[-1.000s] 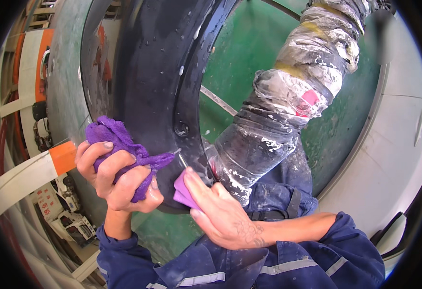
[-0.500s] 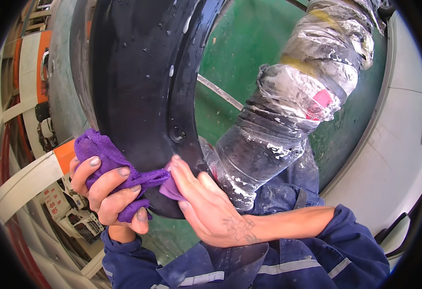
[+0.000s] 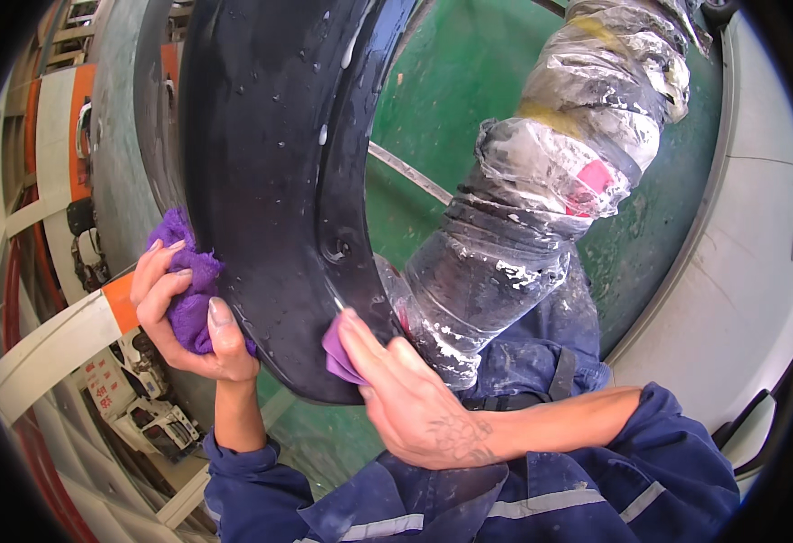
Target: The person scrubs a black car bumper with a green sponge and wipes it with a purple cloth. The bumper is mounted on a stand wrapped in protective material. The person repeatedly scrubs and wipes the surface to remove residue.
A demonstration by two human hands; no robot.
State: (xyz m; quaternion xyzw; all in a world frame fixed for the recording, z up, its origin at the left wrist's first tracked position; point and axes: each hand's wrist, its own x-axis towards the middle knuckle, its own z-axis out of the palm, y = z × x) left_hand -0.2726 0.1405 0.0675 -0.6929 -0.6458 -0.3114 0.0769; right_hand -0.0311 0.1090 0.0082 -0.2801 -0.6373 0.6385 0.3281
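Observation:
A glossy black curved panel (image 3: 252, 181), which looks like a car bumper, stretches away from me with water drops and wet streaks on it. My left hand (image 3: 188, 317) is closed around a crumpled purple cloth (image 3: 190, 285) at the panel's left edge. Near the rounded close end, my right hand (image 3: 410, 394) presses a folded piece of purple sandpaper (image 3: 340, 355) against the surface by the inner ridge. Its fingers lie along the sheet and hide part of it. A round recess (image 3: 335, 249) sits just beyond those fingertips.
Right of the panel, a thick support (image 3: 505, 244) wrapped in plastic film and tape rises over the green floor (image 3: 442, 100). A pale car body (image 3: 722, 244) borders the right side. At the left, a white and orange rack (image 3: 62, 339) holds several parts.
My left hand has drawn the cloth back from beside the right hand to the panel's left edge. The right hand and sandpaper have shifted slightly toward me and rightward.

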